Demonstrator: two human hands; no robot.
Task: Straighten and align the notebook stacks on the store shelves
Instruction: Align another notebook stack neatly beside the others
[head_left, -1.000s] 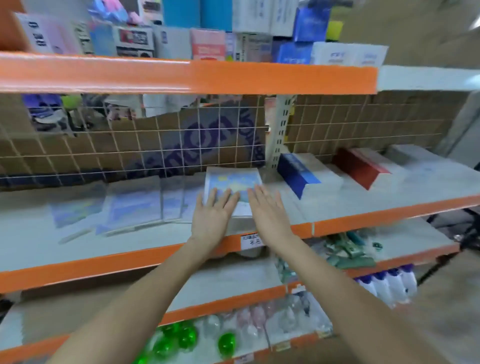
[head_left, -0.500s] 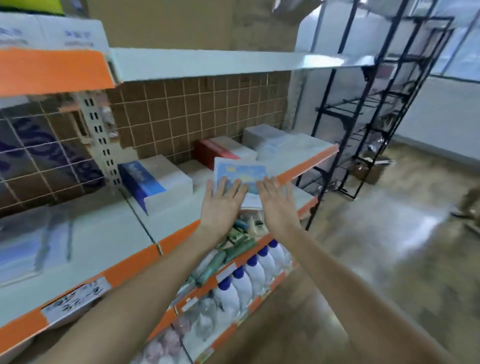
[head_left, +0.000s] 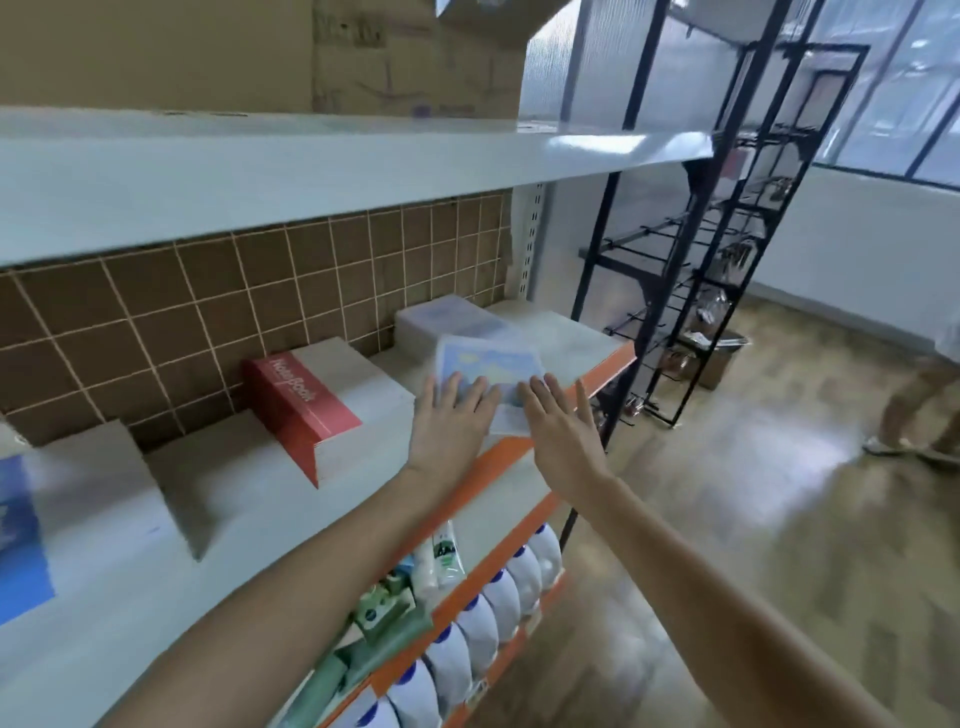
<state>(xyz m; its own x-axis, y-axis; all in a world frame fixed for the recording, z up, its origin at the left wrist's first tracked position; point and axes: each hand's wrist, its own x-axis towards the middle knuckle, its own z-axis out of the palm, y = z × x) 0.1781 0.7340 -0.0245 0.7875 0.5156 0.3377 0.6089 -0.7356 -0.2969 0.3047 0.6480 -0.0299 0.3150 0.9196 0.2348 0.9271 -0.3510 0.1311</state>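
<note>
Notebook stack (head_left: 491, 376): carried rightward since a second ago, now over shelf (head_left: 597, 358) end, red-box stack (head_left: 306, 402) at nine o'clock. Left hand (head_left: 451, 423), right hand (head_left: 563, 431): fingers straight, flat against it.

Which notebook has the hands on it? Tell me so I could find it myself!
Find the middle shelf with the orange front edge, in front of the brown tiled wall. Go along it past the red notebook box toward the black metal rack. There, under the left hand and right hand, lies the notebook: the only one with a blue-and-yellow picture cover, lying flat and slightly crooked.
</note>
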